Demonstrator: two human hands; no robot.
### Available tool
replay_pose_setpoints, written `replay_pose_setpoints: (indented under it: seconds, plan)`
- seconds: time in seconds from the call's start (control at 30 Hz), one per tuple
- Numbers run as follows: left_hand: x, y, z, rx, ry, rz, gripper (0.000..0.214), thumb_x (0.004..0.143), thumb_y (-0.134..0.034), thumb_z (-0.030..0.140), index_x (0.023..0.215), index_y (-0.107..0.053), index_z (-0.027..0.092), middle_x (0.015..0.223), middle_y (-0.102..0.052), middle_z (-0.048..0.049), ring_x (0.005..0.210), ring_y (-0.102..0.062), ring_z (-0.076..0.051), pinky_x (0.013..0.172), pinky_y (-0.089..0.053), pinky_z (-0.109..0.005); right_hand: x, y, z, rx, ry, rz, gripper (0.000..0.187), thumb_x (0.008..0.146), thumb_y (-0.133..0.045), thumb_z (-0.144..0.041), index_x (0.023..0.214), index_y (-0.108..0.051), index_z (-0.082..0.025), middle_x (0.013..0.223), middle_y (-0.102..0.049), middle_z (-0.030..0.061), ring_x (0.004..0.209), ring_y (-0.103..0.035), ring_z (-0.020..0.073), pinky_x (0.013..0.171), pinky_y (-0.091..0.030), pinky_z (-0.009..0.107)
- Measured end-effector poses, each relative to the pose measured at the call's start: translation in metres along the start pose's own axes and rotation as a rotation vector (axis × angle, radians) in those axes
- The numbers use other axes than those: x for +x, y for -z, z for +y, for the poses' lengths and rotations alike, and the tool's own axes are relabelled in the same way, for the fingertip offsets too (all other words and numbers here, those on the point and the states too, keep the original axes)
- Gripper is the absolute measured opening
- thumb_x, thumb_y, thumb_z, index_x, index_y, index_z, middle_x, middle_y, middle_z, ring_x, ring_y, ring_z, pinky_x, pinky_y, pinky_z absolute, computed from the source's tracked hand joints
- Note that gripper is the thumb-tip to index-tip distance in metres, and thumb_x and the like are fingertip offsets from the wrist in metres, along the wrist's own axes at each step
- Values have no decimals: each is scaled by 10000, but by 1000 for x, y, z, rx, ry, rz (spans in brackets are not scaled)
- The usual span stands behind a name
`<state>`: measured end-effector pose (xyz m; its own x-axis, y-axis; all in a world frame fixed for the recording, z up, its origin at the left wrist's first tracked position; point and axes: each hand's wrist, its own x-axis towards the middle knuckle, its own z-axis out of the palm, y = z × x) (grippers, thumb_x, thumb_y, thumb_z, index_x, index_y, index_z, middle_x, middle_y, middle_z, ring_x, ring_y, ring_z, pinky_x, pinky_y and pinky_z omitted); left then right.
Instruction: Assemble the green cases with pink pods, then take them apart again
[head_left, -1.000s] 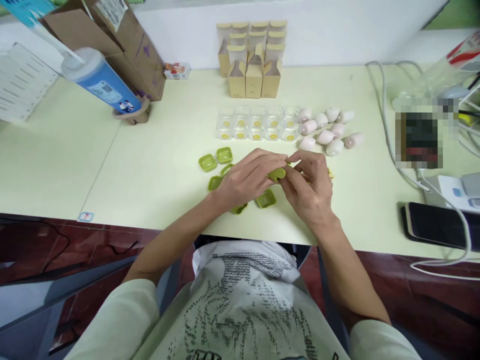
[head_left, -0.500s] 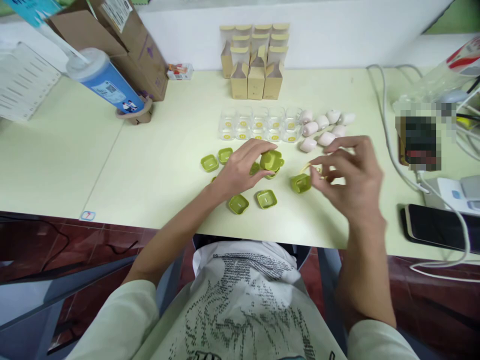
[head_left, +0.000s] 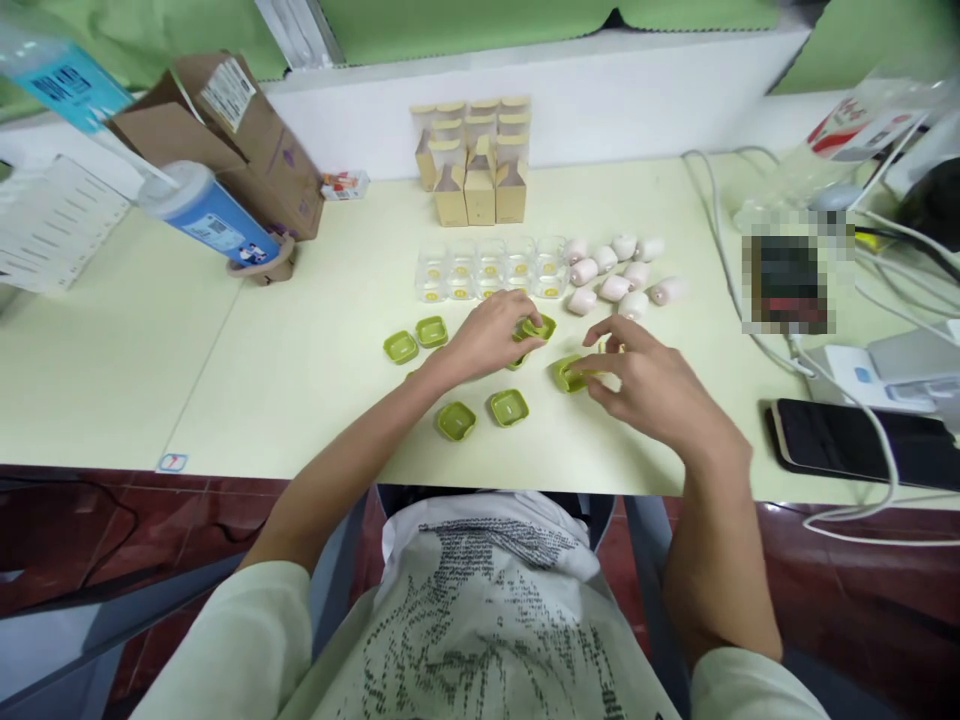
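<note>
My left hand [head_left: 499, 335] is closed round a small green square cup [head_left: 540, 327], pinching it between thumb and fingers just above the table. Another green piece beneath it is partly hidden. My right hand [head_left: 645, 385] has its thumb and a finger at the rim of a second green cup [head_left: 568, 374], with one finger raised apart. A pale yellow piece [head_left: 613, 347] shows partly behind those fingers. Shallow green trays [head_left: 509, 408], [head_left: 456, 421] lie nearer me, and more green trays [head_left: 400, 347], [head_left: 431, 331] lie to the left.
Clear plastic cups [head_left: 491, 268] with yellow marks stand in rows behind my hands, beside several pale pink rounded pieces [head_left: 615, 288]. Open small cartons [head_left: 480, 195] stand by the wall. A blue tumbler [head_left: 217, 225] is at left; cables and a phone [head_left: 862, 445] are at right.
My right hand has come down and left, from a pinch near the pale yellow piece to the second green cup's rim. My left hand still holds its cup, now lower. The view has shifted.
</note>
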<state>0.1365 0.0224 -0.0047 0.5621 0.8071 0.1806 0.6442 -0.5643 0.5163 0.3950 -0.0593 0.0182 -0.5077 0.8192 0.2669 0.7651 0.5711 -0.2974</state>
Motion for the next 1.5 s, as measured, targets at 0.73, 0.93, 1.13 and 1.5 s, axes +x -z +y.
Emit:
replay_pose_setpoints:
  seconds: [0.73,0.93,1.13,1.5]
  plan:
    - [-35,-15,35,-183,-286,196,440,1055,-779,470,1408,-645,245,1331,-761,-140,1301,-718,-307,1127,-607,-516,2,10,0,361,-6,229,226,1108,-650,-465,1106,-762,-269,1423,-598,184,1090,-706,300,798,-672,494]
    - [-33,-14,22,24,-308,58,496,944,-910,478,1354,-760,242,1376,-741,-155,1574,-426,-462,1233,-481,-727,-18,29,44,305,-238,434,91,1034,-767,-347,1017,-789,-260,1136,-851,141,847,-798,254,700,-669,392]
    - [-26,-15,24,176,-249,-37,562,914,-946,350,1408,-734,185,1409,-695,-194,1513,-458,-488,1167,-522,-756,-9,-3,73,70,-170,165,239,995,-606,-246,904,-825,-220,959,-867,119,851,-798,296,757,-600,445]
    - [-131,106,-56,209,97,176,343,1092,-655,565,1261,-834,325,1256,-803,-93,1201,-739,-337,1116,-616,-574,12,17,0,147,-62,245,337,1135,-627,-485,920,-761,-262,899,-812,77,758,-709,242,703,-514,392]
